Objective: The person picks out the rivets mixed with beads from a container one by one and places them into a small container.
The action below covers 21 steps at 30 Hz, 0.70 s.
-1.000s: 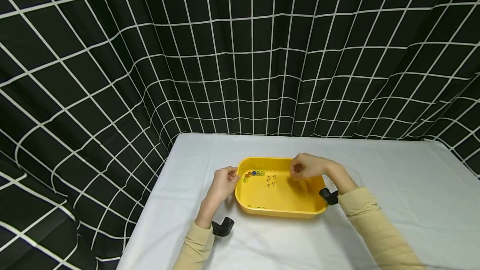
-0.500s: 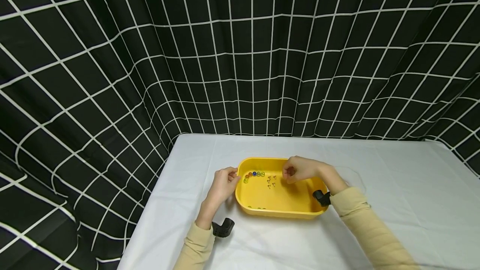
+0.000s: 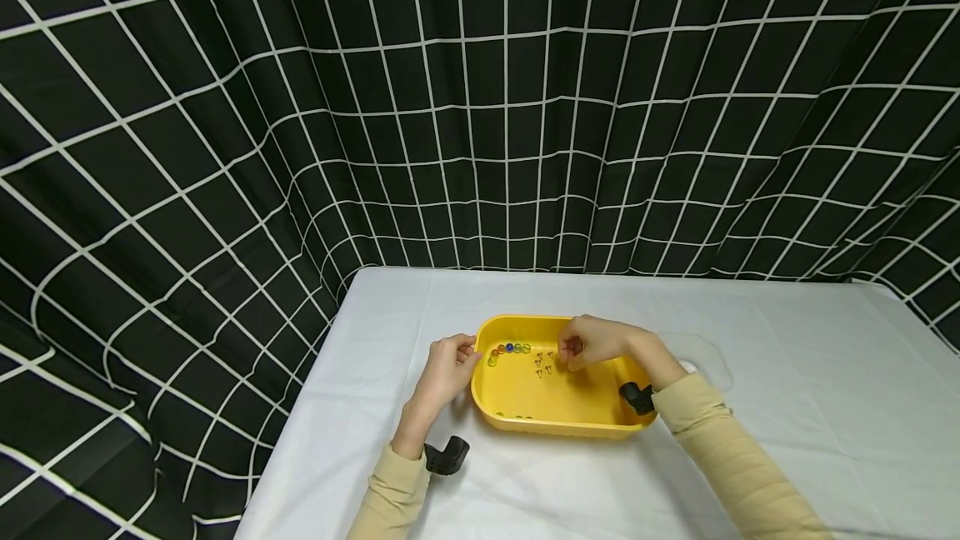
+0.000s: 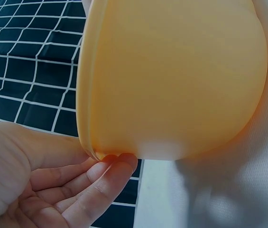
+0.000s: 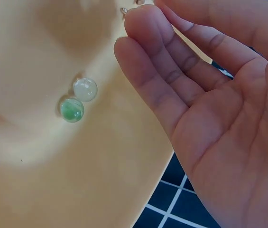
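A yellow plastic tub (image 3: 570, 426) stands on the white table. My left hand (image 3: 448, 369) pinches its left rim; in the left wrist view, the thumb and fingertips (image 4: 126, 164) meet at the tub's edge. My right hand (image 3: 596, 342) is inside the tub with bent fingers, beside several small gold-coloured push-pin-like pieces (image 3: 538, 363). I cannot tell whether its fingertips hold anything. A row of glass marbles (image 3: 510, 348), orange, blue and yellow-green, lies along the back left. In the right wrist view, a clear marble (image 5: 85, 89) and a green marble (image 5: 72, 110) lie below the fingers.
A few greenish marbles (image 3: 519, 417) peek over the tub's front wall. Right of the tub, a thin transparent outline (image 3: 705, 342) and a white object (image 3: 687, 367) lie near the right wrist. A black curtain with white grid lines (image 3: 525, 148) hangs behind the table (image 3: 420, 298).
My right hand has moved left and slightly toward me, nearer the gold-coloured pieces. The white object by the right wrist has come into view. My left hand stays on the rim.
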{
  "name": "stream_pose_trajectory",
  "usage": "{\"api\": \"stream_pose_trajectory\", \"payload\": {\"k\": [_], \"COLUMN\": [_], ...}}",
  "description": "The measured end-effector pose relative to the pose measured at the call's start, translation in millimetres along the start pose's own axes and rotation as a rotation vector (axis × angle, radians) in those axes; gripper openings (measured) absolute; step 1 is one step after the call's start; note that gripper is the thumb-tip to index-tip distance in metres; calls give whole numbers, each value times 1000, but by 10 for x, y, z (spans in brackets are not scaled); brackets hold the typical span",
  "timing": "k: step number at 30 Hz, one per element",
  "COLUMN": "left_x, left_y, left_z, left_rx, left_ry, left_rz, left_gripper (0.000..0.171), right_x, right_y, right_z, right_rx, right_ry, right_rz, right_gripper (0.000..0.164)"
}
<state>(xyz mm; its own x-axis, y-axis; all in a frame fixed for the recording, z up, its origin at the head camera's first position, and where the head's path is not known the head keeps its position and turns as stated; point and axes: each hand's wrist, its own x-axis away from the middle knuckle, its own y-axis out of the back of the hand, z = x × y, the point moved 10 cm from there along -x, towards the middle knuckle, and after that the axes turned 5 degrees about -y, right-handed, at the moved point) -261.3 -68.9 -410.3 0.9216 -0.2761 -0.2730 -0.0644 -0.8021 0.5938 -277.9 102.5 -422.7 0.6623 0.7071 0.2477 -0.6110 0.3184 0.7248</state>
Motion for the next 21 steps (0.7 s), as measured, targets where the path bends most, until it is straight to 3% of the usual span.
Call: {"api": "stream_pose_trajectory", "payload": {"k": [21], "left_x": [-10], "left_y": [-13], "left_z": [25], "left_rx": [-5], "left_ry": [14], "left_rz": [7], "left_gripper": [25], "right_x": [-129], "right_y": [-97], "right_z": [49], "right_rx": [36], "right_ry": [9], "right_rz": [2], "right_gripper": [10]}}
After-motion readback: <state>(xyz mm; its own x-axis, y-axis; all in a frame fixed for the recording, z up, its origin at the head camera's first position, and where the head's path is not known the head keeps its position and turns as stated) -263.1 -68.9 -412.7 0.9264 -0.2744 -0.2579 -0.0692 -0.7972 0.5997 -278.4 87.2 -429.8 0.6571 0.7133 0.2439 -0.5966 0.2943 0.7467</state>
